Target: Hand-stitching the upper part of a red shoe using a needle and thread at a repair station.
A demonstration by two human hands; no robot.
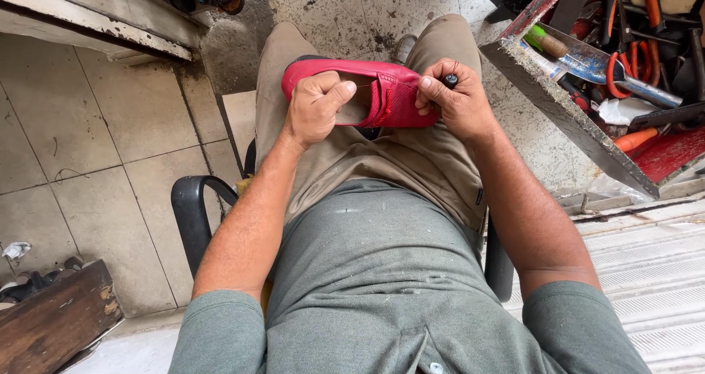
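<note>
While the person sits in a chair (192,211) with black armrests, one red shoe (382,89) lies sideways across the two knees, between the two hands. The left hand (316,108) is closed in a fist at the shoe's opening, its thumb pressed on the rim, gripping the shoe. The right hand (457,98) is curled narrow at the toe end, fingertips on the red leather, and pinches one small dark tool (450,80) whose black tip shows above the knuckles; what kind of tool it is cannot be told. Just right of the right hand stands one open red tool tray (562,117), crowded with orange-handled pliers (637,51) and metal pieces. Far below the left hand, one wooden box (55,322) rests on the tiled floor (88,139).
</note>
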